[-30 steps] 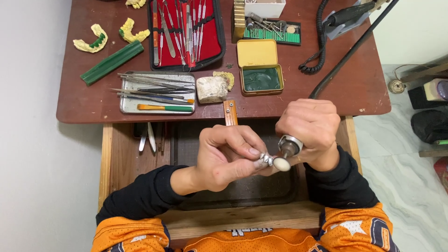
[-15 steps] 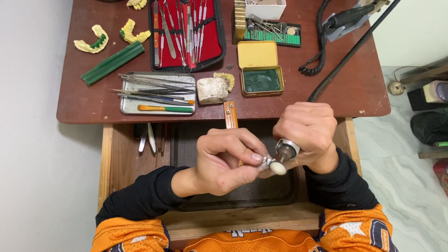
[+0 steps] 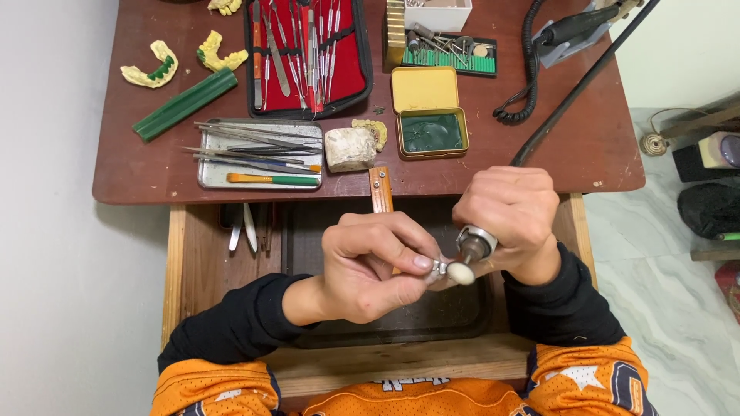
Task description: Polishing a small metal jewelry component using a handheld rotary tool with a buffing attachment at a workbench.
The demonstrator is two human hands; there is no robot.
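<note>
**Polishing wheel meets a small metal piece over the open drawer**

Above the dark tray (image 3: pixel 462 312) in the open drawer, the left hand (image 3: pixel 370 266) pinches a small metal piece (image 3: pixel 438 267) between thumb and fingertips. The right hand (image 3: pixel 509 216) is closed around a rotary handpiece (image 3: pixel 474 245), whose white polishing wheel (image 3: pixel 461 273) seems to touch the piece. A tin of instruments (image 3: pixel 258 154) lies on the brown table (image 3: pixel 586 146).

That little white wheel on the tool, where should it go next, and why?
Probably a slight turn of the small metal piece in the left hand, since the white wheel of the tool in the right hand already touches one spot on it.
</note>
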